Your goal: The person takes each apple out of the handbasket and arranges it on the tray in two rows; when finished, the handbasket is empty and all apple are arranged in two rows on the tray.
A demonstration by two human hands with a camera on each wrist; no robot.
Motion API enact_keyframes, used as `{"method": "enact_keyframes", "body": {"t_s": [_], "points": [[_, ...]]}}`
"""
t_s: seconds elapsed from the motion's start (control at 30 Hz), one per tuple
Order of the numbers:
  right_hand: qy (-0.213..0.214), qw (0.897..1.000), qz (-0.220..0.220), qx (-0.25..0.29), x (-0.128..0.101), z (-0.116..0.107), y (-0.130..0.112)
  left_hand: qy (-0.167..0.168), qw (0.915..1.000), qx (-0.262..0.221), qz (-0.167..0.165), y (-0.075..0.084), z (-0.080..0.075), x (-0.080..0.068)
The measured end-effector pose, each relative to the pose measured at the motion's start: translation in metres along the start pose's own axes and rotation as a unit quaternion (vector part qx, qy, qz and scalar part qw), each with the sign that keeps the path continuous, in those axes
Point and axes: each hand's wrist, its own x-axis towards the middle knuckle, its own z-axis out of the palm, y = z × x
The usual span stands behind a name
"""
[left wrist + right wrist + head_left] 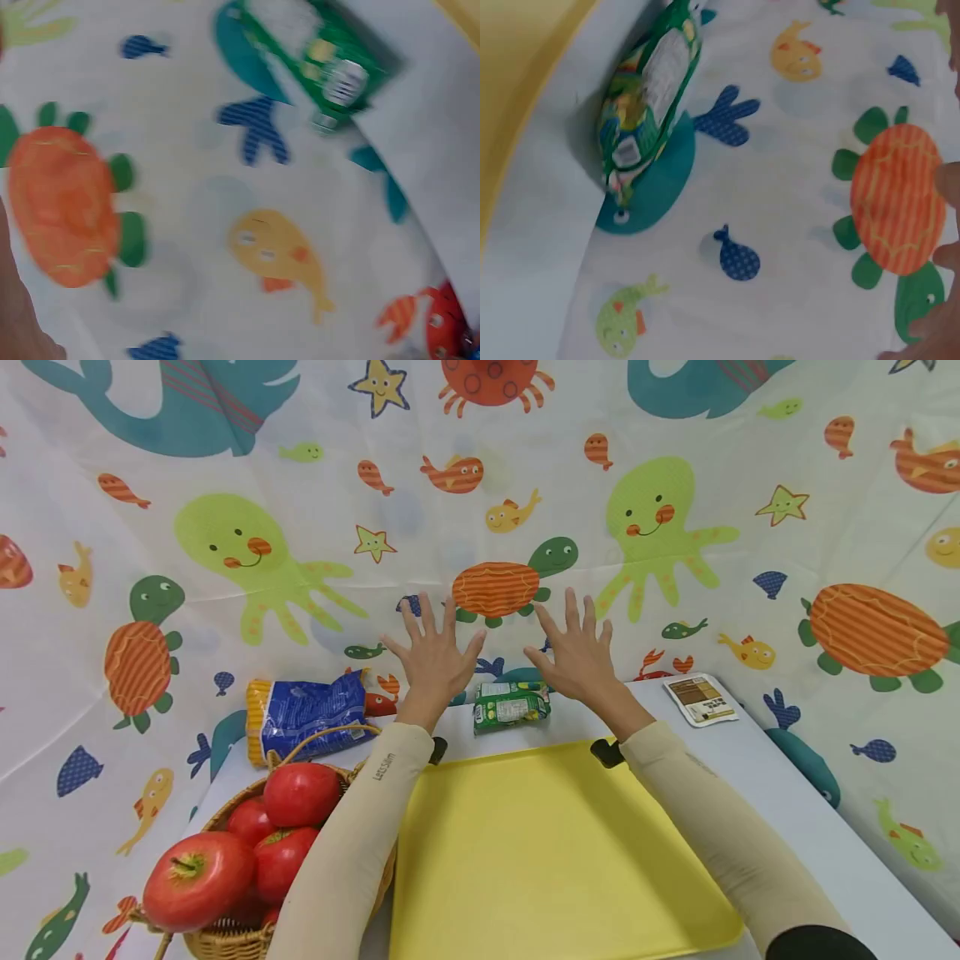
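Both hands are raised above the far side of the white table (765, 777), palms forward and fingers spread. My left hand (433, 653) holds nothing; my right hand (576, 647) holds nothing either. Between and just below them lies a green snack packet (511, 704), also seen in the left wrist view as a green packet (330, 60) and in the right wrist view as a green packet (649, 94) at the table's edge. A yellow tray (547, 852) lies bare in front of me, under my forearms.
A wicker basket (225, 935) with several red apples (197, 877) stands at the left. A blue and yellow bag (303, 714) lies behind it. A small brown and white sachet (701, 698) lies at the far right. A sea-creature cloth (480, 485) hangs behind the table.
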Motion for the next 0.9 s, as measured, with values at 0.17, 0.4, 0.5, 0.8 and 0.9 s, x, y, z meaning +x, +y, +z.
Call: {"method": "enact_keyframes", "body": {"t_s": [0.17, 0.4, 0.5, 0.8, 0.9], "points": [[-0.036, 0.988, 0.019, 0.151, -0.031, -0.006, 0.012, 0.002, 0.9868, -0.159, 0.030, 0.019, -0.049, -0.007], [-0.108, 0.961, 0.054, 0.247, -0.103, -0.004, 0.058, -0.013, 0.9677, -0.225, 0.113, 0.022, -0.144, -0.074], [-0.138, 0.964, 0.057, 0.220, -0.137, 0.001, 0.082, -0.007, 0.9712, -0.192, 0.141, 0.006, -0.170, -0.119], [-0.173, 0.968, 0.078, 0.166, -0.199, 0.016, 0.122, -0.067, 0.9849, -0.160, 0.002, -0.140, -0.189, -0.233], [-0.177, 0.967, 0.076, 0.164, -0.203, 0.018, 0.122, -0.060, 0.9794, -0.169, -0.093, -0.205, -0.178, -0.250]]}}
